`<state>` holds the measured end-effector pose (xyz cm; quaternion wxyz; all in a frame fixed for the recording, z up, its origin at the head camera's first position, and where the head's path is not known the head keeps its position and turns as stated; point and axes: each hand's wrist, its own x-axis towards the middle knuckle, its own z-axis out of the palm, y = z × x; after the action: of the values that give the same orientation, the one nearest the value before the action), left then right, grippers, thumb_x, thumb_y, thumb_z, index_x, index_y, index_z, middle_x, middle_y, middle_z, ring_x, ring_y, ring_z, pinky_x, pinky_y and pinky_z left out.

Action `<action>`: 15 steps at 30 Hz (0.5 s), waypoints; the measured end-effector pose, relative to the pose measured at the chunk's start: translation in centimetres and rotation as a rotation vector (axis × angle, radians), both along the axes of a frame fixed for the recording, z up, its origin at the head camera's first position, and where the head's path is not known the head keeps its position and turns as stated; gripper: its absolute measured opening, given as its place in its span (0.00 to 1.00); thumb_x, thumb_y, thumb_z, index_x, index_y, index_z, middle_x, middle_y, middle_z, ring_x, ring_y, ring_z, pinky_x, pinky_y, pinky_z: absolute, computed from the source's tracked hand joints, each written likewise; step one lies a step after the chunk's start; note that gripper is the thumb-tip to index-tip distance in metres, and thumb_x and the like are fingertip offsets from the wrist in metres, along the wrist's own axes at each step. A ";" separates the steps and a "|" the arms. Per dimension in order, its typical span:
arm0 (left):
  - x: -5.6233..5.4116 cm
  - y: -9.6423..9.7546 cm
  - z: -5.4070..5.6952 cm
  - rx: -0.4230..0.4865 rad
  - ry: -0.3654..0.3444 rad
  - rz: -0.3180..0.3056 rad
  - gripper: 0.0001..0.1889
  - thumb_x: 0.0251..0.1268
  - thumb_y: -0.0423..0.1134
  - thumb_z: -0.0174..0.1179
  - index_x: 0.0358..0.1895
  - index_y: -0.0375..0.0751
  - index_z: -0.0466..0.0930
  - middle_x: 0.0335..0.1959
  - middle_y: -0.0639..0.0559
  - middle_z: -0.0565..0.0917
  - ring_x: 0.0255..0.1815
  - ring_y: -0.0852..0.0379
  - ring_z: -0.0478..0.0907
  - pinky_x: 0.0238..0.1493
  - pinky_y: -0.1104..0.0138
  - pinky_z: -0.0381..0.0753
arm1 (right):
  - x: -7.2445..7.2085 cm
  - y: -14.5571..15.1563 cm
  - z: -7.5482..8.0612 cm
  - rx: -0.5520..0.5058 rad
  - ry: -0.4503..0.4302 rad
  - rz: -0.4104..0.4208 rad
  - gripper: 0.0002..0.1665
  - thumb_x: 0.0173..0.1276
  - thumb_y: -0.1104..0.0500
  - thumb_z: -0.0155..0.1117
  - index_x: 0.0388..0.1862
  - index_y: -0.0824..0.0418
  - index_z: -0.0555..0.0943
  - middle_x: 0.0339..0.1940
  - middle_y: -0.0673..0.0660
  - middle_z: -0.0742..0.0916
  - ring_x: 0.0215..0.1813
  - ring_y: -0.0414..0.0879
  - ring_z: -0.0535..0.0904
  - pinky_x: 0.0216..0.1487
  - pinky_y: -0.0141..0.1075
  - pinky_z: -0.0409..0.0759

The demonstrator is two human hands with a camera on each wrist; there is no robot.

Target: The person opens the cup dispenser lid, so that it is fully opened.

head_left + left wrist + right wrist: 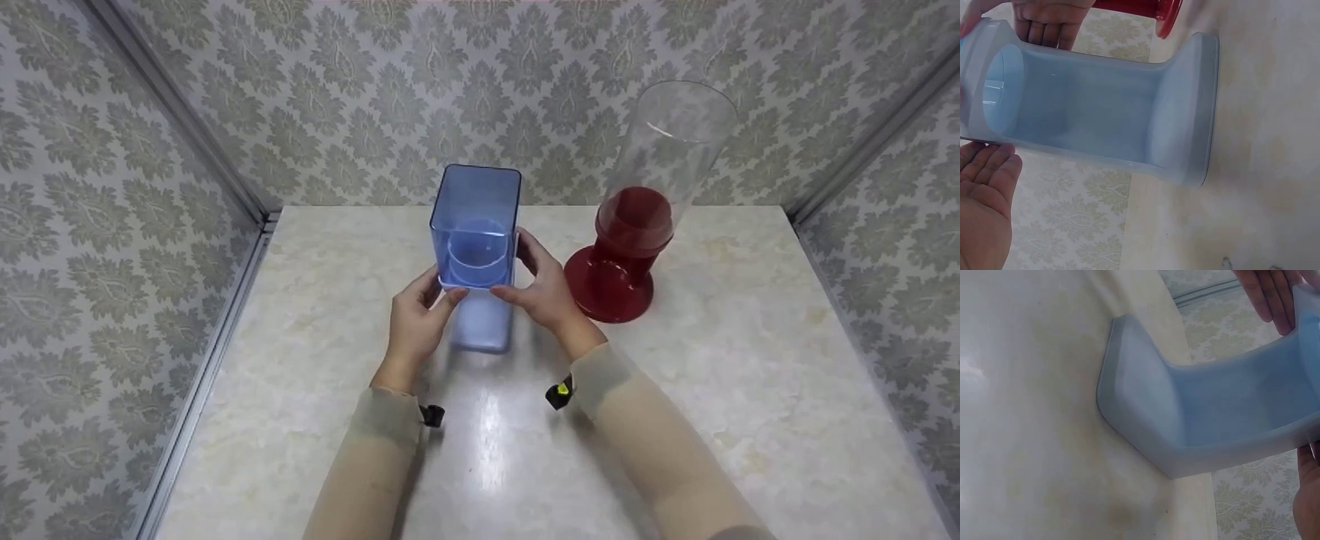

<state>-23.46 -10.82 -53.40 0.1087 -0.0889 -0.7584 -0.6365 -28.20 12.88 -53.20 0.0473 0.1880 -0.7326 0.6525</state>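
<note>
Blue dispenser [478, 259] stands at centre frame on the tabletop [315, 337], left hand [420, 319] and right hand [549, 294] holding its middle; positioning seems in hand, the next move likely calling for level, even pressure

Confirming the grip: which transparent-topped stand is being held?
The pale-blue plastic stand with square transparent blue container, gripped by left hand and right hand; neither holds the glossy red stand with clear cylinder.

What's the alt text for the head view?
A person's left hand and right hand hold, from both sides, a blue dispenser with an open square bin at a pale table. To its right stands a red dispenser with an open clear cylinder; patterned wallpaper behind.
</note>
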 end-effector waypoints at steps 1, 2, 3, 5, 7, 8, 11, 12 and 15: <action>0.2 0.0 0.0 0.000 0.006 -0.001 0.32 0.76 0.45 0.76 0.78 0.39 0.82 0.75 0.42 0.87 0.81 0.43 0.82 0.85 0.54 0.78 | 0.2 0.0 0.0 0.000 0.004 -0.002 0.92 0.43 0.16 0.88 0.92 0.68 0.61 0.85 0.69 0.78 0.87 0.64 0.74 0.95 0.56 0.64; 0.4 0.0 -0.1 -0.003 0.011 -0.002 0.32 0.76 0.44 0.76 0.78 0.39 0.82 0.75 0.42 0.87 0.81 0.43 0.82 0.85 0.53 0.78 | 0.5 -0.1 -0.1 0.002 0.009 -0.006 0.92 0.43 0.15 0.87 0.92 0.68 0.61 0.85 0.69 0.78 0.86 0.64 0.74 0.95 0.56 0.64; 0.6 0.0 -0.1 -0.005 0.017 -0.002 0.31 0.76 0.44 0.76 0.77 0.39 0.82 0.75 0.42 0.87 0.80 0.43 0.82 0.85 0.53 0.79 | 0.7 -0.1 -0.2 0.003 0.011 -0.011 0.91 0.43 0.15 0.87 0.91 0.69 0.61 0.85 0.69 0.79 0.86 0.65 0.75 0.95 0.57 0.64; 1.0 0.0 -0.1 -0.013 0.025 -0.004 0.31 0.75 0.43 0.77 0.77 0.38 0.83 0.74 0.42 0.87 0.80 0.43 0.83 0.84 0.52 0.80 | 1.1 -0.1 -0.3 0.000 0.015 -0.017 0.91 0.44 0.16 0.88 0.91 0.69 0.62 0.84 0.69 0.79 0.85 0.65 0.75 0.94 0.58 0.64; 1.3 0.0 0.0 -0.021 0.032 -0.004 0.30 0.75 0.43 0.77 0.76 0.38 0.84 0.73 0.42 0.88 0.78 0.43 0.84 0.83 0.52 0.80 | 1.4 -0.1 -0.4 0.003 0.017 -0.025 0.91 0.44 0.16 0.88 0.91 0.69 0.62 0.84 0.69 0.79 0.85 0.65 0.75 0.94 0.59 0.64; 1.3 0.0 0.0 -0.024 0.036 -0.003 0.30 0.75 0.42 0.77 0.76 0.37 0.84 0.73 0.41 0.89 0.78 0.42 0.84 0.83 0.51 0.81 | 1.6 -0.1 -0.4 0.004 0.020 -0.029 0.90 0.44 0.16 0.88 0.91 0.69 0.62 0.84 0.69 0.79 0.85 0.65 0.76 0.94 0.59 0.64; 1.5 0.1 0.0 -0.020 0.050 -0.002 0.29 0.75 0.41 0.77 0.75 0.37 0.84 0.72 0.40 0.89 0.77 0.41 0.85 0.83 0.51 0.81 | 1.8 -0.1 -0.4 0.008 0.024 -0.034 0.90 0.45 0.16 0.87 0.91 0.69 0.62 0.84 0.69 0.79 0.85 0.65 0.75 0.94 0.59 0.64; 1.5 0.1 0.0 -0.016 0.053 -0.002 0.30 0.74 0.41 0.77 0.75 0.36 0.84 0.72 0.40 0.89 0.78 0.41 0.84 0.83 0.51 0.80 | 1.8 -0.1 -0.3 0.011 0.023 -0.037 0.91 0.44 0.15 0.87 0.91 0.70 0.61 0.84 0.69 0.79 0.86 0.65 0.75 0.94 0.59 0.64; 1.7 0.5 -0.2 -0.005 0.061 0.004 0.31 0.74 0.40 0.77 0.76 0.36 0.83 0.73 0.40 0.88 0.79 0.41 0.83 0.83 0.53 0.80 | 1.9 0.1 -0.3 0.015 0.014 -0.043 0.95 0.42 0.13 0.85 0.91 0.72 0.60 0.85 0.71 0.78 0.86 0.66 0.74 0.94 0.59 0.64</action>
<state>-21.81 -10.34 -53.64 0.1330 -0.1070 -0.7563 -0.6315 -26.27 12.98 -53.46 0.0649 0.1771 -0.7410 0.6445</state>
